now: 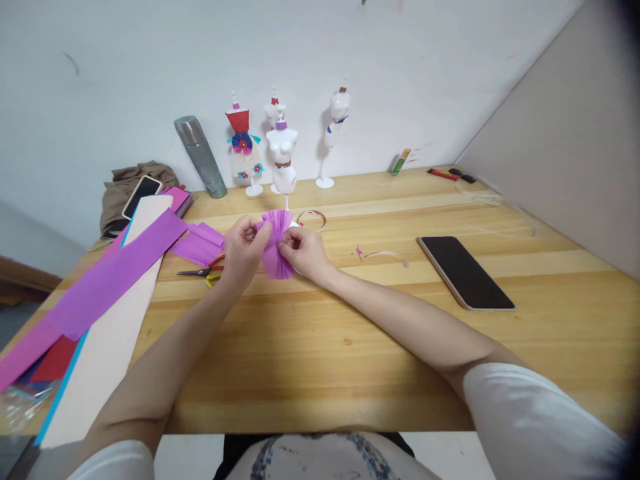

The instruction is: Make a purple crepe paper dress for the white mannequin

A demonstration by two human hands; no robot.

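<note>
A pleated purple paper fan [278, 261] is held up above the wooden table, spread into a rounded shape. My left hand [247, 245] pinches its left edge between thumb and fingers. On the right side of the fan, my right hand [303, 249] has its fingers closed on the paper near the middle. Just behind the fan stands a white mini mannequin [283, 150] with a purple neck band and a brown waist band. Scissors [200, 272] lie beside my left wrist, their handles partly hidden by it. A folded purple paper piece [201, 244] rests behind the scissors.
Long purple [115, 280] and cream paper strips [123, 333] cover the table's left side. Further mannequins, one in a red top [239, 121], and a tilted flask [201, 158] stand along the wall. A tablet-like device [465, 272] lies at right; a ribbon roll [312, 220] lies behind my right hand.
</note>
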